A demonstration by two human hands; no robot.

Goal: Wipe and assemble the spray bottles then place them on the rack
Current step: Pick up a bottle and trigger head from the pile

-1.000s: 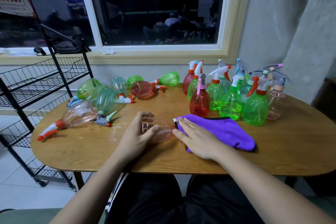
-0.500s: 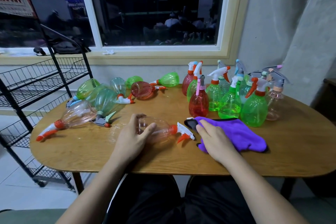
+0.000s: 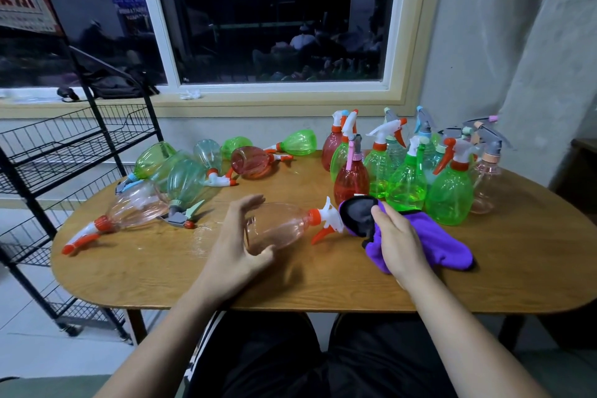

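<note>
A clear pinkish spray bottle [image 3: 281, 227] with a white and orange trigger head lies on its side on the wooden table [image 3: 323, 284], nozzle end pointing right. My left hand [image 3: 237, 244] grips its base, thumb below and fingers over the top. My right hand [image 3: 399, 241] grips a purple cloth [image 3: 433, 242] just right of the trigger head, and a dark fold of the cloth rises beside the nozzle. The black wire rack [image 3: 58, 152] stands at the left of the table.
Several green, pink and red spray bottles [image 3: 407, 184] stand upright at the back right. Several more [image 3: 184, 178] lie on their sides at the back left. A wet patch [image 3: 202, 236] shows on the wood left of my left hand. A window and wall close the far side.
My right hand curled onto the cloth and lifted its left end. The bottle's trigger head came into view. My left hand moved from on top of the bottle to gripping its base.
</note>
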